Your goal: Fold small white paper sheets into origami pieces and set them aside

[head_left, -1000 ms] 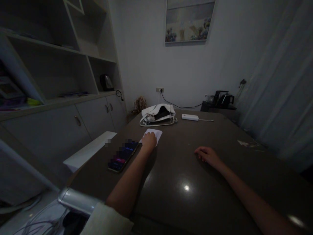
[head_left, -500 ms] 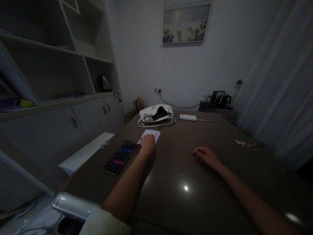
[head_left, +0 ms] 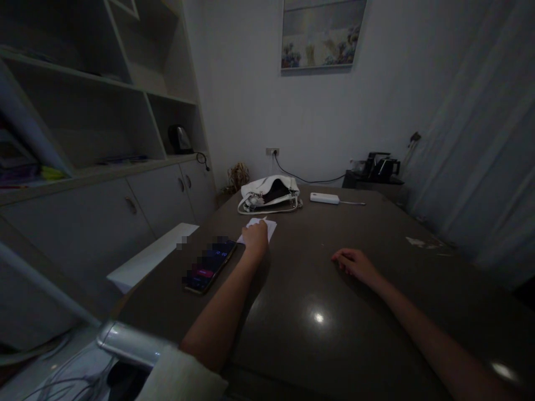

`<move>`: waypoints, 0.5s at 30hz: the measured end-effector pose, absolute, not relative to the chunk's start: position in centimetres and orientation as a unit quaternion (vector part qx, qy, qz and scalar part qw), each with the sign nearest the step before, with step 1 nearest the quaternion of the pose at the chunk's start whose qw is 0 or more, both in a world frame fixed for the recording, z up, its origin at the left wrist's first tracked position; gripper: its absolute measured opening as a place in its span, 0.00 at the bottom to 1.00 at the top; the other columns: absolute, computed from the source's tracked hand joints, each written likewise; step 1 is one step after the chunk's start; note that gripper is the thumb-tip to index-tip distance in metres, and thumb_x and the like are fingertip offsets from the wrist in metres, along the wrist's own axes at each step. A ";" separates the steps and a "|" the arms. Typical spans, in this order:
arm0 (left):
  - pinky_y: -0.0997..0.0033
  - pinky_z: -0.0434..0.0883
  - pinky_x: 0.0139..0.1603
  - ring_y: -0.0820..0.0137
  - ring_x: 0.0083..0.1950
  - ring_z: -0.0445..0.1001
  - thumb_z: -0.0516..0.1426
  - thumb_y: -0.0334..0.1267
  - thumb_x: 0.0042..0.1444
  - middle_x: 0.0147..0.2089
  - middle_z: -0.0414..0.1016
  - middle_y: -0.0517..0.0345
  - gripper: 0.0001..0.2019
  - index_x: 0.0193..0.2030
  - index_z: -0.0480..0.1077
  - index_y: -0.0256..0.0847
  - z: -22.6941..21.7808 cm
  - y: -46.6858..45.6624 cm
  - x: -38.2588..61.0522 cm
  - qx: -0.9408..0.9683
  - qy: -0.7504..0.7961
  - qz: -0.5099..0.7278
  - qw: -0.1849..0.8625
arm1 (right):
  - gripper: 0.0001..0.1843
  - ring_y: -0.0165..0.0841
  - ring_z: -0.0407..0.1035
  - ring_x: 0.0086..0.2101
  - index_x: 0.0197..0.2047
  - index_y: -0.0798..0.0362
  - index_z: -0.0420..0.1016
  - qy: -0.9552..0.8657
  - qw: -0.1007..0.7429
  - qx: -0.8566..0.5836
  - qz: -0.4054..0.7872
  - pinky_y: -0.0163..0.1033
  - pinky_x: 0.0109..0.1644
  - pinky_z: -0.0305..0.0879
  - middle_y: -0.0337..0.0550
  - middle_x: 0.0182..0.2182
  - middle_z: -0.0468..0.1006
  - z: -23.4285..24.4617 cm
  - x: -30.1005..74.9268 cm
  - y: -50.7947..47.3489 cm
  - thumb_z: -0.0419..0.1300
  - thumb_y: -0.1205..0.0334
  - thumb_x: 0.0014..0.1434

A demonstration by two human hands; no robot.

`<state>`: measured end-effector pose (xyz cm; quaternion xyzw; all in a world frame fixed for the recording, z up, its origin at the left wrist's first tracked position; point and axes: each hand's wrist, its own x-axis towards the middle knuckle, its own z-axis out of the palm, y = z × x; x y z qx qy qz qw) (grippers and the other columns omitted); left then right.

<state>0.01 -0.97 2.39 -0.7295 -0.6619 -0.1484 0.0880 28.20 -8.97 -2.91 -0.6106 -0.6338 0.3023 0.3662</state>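
Observation:
My left hand (head_left: 254,238) lies over the white paper (head_left: 271,227) on the dark table, its fingers bent and closed at the sheets. A small corner of paper sticks up just past the knuckles; the fingertips are partly hidden. Beside that hand, to its left, lies a lit phone (head_left: 211,267), its screen partly blurred out. My right hand (head_left: 355,265) rests on the tabletop to the right, fingers curled in against the thumb, with nothing visible in them.
A white handbag (head_left: 270,192) sits gaping at the table's far end. A white power bank (head_left: 325,198) with a short cable lies right of it. Some torn scraps (head_left: 422,243) are near the right edge. A silver armrest (head_left: 131,342) is at lower left.
My left hand's fingers have shifted slightly on the paper, and a corner now stands up beyond them. My right hand stays in place. The whole view has shifted a little.

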 end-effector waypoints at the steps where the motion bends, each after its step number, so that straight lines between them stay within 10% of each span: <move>1: 0.59 0.65 0.44 0.58 0.43 0.74 0.42 0.26 0.59 0.38 0.75 0.41 0.16 0.45 0.67 0.33 2.6 -1.1 0.1 -0.731 -0.657 -0.157 0.093 | 0.13 0.24 0.60 0.17 0.31 0.56 0.72 -0.632 0.367 -0.611 0.304 0.29 0.19 0.55 0.36 0.19 0.68 -2.8 28.1 -9.0 0.52 0.55 0.52; 9: 0.62 0.61 0.48 0.61 0.43 0.72 0.44 0.32 0.61 0.40 0.75 0.48 0.19 0.59 0.56 0.41 3.5 -2.9 2.4 -0.792 -0.546 -0.263 0.072 | 0.15 0.24 0.60 0.17 0.33 0.56 0.72 -0.620 0.391 -0.605 0.311 0.29 0.19 0.56 0.38 0.20 0.70 -2.5 27.7 -9.3 0.53 0.54 0.52; 15: 0.74 0.66 0.35 0.69 0.36 0.71 0.46 0.38 0.61 0.39 0.74 0.51 0.17 0.55 0.62 0.38 1.7 -3.9 5.1 -0.808 -0.350 -0.385 -0.277 | 0.21 0.28 0.68 0.22 0.48 0.54 0.67 -0.540 0.475 -0.589 0.370 0.31 0.19 0.63 0.49 0.38 0.76 -1.3 26.7 -9.6 0.56 0.52 0.53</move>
